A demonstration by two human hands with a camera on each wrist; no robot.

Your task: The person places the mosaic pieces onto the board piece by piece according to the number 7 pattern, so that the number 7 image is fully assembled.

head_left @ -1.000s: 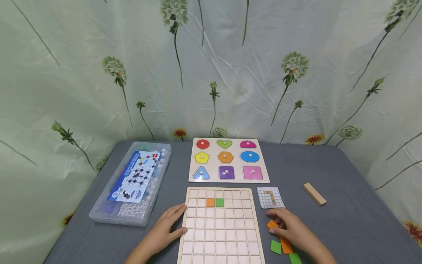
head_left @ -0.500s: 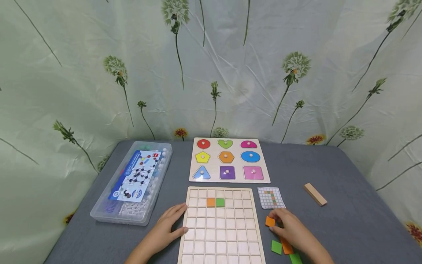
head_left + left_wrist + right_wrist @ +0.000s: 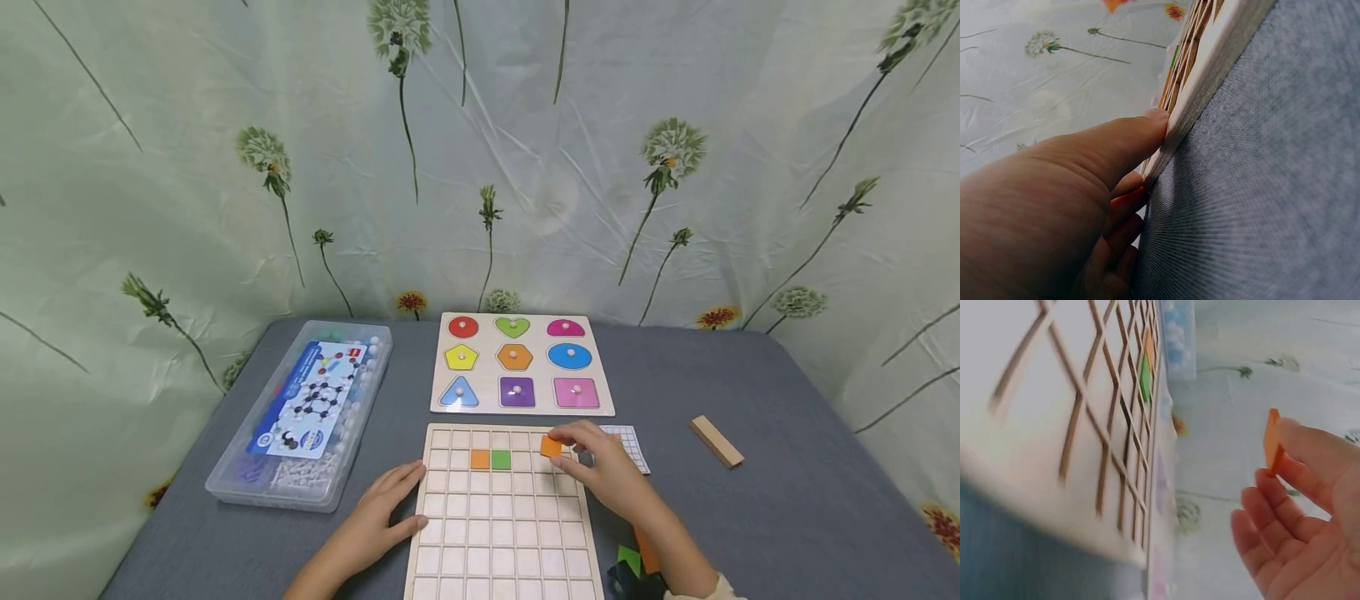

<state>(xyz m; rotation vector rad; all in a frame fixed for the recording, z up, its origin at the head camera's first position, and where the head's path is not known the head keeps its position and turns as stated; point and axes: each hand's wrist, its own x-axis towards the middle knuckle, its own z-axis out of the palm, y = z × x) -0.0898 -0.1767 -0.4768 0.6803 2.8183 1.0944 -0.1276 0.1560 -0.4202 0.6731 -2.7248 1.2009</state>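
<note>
A wooden grid board lies on the dark cloth, with an orange tile and a green tile side by side in its second row. The right hand pinches another orange tile between thumb and fingers over the board's upper right part; in the right wrist view that tile is held clear of the grid. At the board's left edge rests the left hand, fingers relaxed; the left wrist view shows its thumb touching the rim. A patterned card is partly hidden behind the right hand.
Behind the board lies a shape puzzle. A clear plastic case stands at the left, and a wooden block lies at the right. Near the right forearm are a green tile and orange pieces, partly covered.
The right hand has picked up an orange tile from beside the board and carried it up and left over the grid. The left hand has stayed in place.
</note>
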